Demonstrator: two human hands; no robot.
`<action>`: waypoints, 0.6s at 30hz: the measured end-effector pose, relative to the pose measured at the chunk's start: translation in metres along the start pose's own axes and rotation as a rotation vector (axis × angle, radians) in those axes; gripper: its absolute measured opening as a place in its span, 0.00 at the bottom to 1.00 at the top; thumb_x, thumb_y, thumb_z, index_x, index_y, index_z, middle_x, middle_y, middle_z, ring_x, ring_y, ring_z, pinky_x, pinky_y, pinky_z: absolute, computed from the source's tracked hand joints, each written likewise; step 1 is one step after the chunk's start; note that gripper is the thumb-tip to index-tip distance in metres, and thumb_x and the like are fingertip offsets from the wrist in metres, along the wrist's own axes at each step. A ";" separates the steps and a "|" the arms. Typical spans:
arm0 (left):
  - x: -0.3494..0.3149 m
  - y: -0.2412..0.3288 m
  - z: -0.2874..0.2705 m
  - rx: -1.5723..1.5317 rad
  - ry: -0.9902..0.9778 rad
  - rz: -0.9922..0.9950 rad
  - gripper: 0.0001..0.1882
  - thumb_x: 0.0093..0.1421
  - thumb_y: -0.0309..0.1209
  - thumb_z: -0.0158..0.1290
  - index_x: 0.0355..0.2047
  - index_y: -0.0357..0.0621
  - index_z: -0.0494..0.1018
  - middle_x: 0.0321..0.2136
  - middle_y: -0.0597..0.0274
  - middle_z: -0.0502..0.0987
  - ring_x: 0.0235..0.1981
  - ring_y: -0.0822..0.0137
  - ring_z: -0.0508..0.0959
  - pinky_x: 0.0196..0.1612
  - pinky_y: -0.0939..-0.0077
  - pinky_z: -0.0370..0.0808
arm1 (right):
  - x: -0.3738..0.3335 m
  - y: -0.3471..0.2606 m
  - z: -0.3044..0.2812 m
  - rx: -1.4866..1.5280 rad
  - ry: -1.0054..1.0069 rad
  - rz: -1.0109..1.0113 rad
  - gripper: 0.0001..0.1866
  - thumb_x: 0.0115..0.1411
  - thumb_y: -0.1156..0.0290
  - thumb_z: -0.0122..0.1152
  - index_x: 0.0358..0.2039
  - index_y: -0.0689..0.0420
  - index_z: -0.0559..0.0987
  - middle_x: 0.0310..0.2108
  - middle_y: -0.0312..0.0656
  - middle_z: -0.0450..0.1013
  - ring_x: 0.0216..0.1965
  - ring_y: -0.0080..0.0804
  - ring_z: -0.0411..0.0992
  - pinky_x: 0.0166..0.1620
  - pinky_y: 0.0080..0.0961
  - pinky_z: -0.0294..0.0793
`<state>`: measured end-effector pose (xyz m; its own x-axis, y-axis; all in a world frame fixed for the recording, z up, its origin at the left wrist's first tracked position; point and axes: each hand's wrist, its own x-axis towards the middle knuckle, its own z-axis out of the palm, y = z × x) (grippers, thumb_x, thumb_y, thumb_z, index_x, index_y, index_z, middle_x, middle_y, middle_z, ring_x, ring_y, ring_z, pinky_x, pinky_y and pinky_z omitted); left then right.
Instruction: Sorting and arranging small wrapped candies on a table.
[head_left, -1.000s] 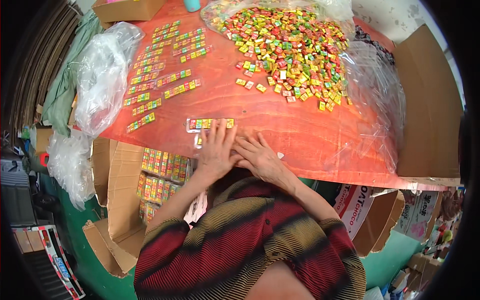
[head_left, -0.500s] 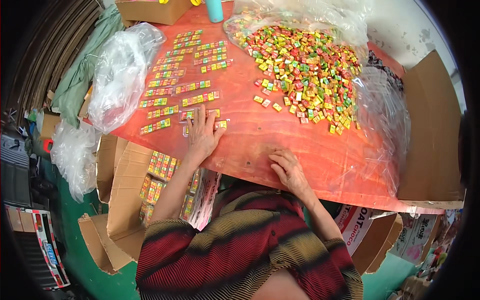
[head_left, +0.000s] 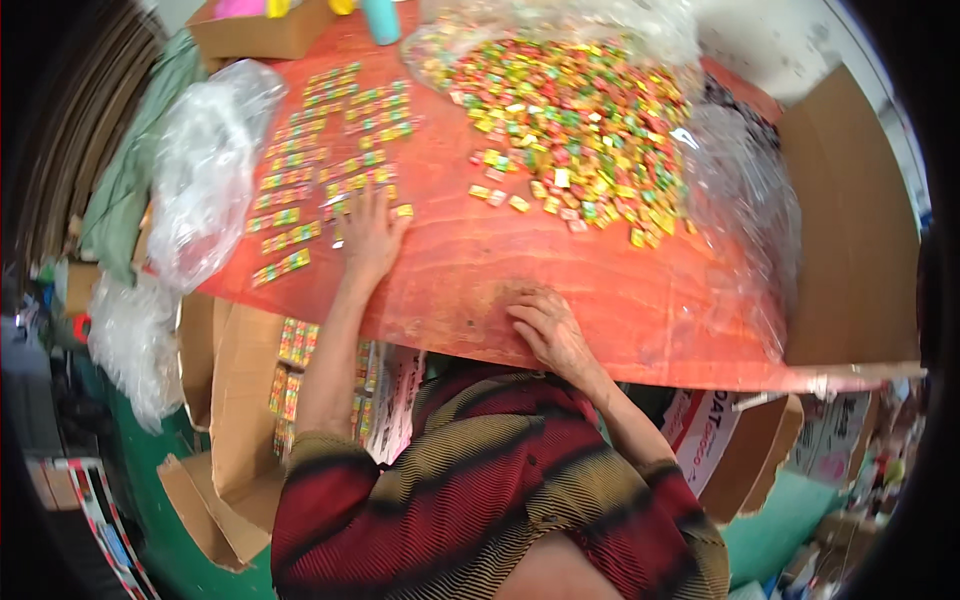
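My left hand lies palm down, fingers stretched out, over the nearest strips of the right-hand column on the red table. Each strip is a row of small red, yellow and green boxes, seemingly in clear plastic. The fingers cover part of the strip beneath them, and the picture is a little blurred there. My right hand rests on the table near its front edge, fingers loosely bent, holding nothing. Beyond it to the right spreads a big heap of loose small boxes, spilling from a clear plastic bag.
An open carton with packed strips stands below the table's left edge. Crumpled clear bags lie at the left. A cardboard panel rises at the right. A blue bottle and a carton stand at the back.
The whole view has shifted, so the table's things sit further left and higher. My left hand stays on the strips, and my right hand stays near the edge.
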<state>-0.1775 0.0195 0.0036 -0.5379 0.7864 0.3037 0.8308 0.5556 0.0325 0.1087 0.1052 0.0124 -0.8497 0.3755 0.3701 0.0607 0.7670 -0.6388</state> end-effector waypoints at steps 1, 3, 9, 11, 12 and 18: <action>0.003 -0.001 -0.002 0.007 0.000 0.007 0.28 0.56 0.45 0.44 0.53 0.44 0.58 0.56 0.50 0.56 0.58 0.50 0.54 0.56 0.47 0.51 | 0.000 0.001 0.001 0.010 0.011 -0.034 0.11 0.48 0.74 0.57 0.34 0.60 0.74 0.37 0.44 0.70 0.46 0.42 0.65 0.50 0.37 0.62; 0.006 -0.012 -0.001 0.044 0.016 0.012 0.27 0.56 0.44 0.43 0.53 0.44 0.59 0.56 0.51 0.57 0.58 0.51 0.55 0.56 0.51 0.52 | 0.007 -0.004 0.000 0.025 0.052 -0.070 0.11 0.48 0.74 0.57 0.34 0.61 0.74 0.39 0.43 0.69 0.46 0.41 0.65 0.50 0.36 0.62; 0.015 -0.021 -0.003 0.057 -0.124 -0.001 0.27 0.58 0.43 0.41 0.56 0.46 0.55 0.58 0.53 0.55 0.59 0.51 0.52 0.56 0.47 0.50 | -0.012 -0.011 -0.031 -0.002 0.131 0.089 0.13 0.50 0.74 0.56 0.38 0.56 0.74 0.41 0.42 0.68 0.45 0.42 0.66 0.48 0.36 0.64; 0.013 -0.021 -0.002 0.091 -0.102 -0.053 0.28 0.59 0.43 0.41 0.57 0.46 0.53 0.58 0.52 0.53 0.60 0.52 0.50 0.55 0.44 0.49 | -0.036 0.003 -0.059 -0.300 0.264 0.116 0.14 0.48 0.76 0.55 0.39 0.55 0.74 0.41 0.43 0.68 0.44 0.42 0.66 0.46 0.36 0.65; 0.009 -0.019 -0.002 0.082 -0.102 -0.041 0.28 0.59 0.43 0.41 0.57 0.46 0.53 0.58 0.52 0.53 0.60 0.52 0.50 0.55 0.44 0.49 | -0.051 0.013 -0.071 -0.391 0.388 0.220 0.15 0.47 0.78 0.55 0.38 0.55 0.74 0.40 0.45 0.68 0.44 0.44 0.65 0.46 0.36 0.65; -0.030 0.055 -0.018 -0.289 0.160 0.233 0.25 0.55 0.35 0.47 0.53 0.42 0.60 0.54 0.50 0.59 0.58 0.51 0.55 0.56 0.48 0.50 | -0.095 0.033 -0.085 -0.648 0.439 0.708 0.22 0.44 0.77 0.57 0.43 0.61 0.68 0.46 0.51 0.62 0.48 0.49 0.60 0.51 0.40 0.59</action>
<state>-0.1126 0.0217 0.0134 -0.3204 0.8179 0.4779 0.9461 0.2508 0.2051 0.2359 0.1390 0.0135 -0.2549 0.9022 0.3480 0.8468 0.3820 -0.3702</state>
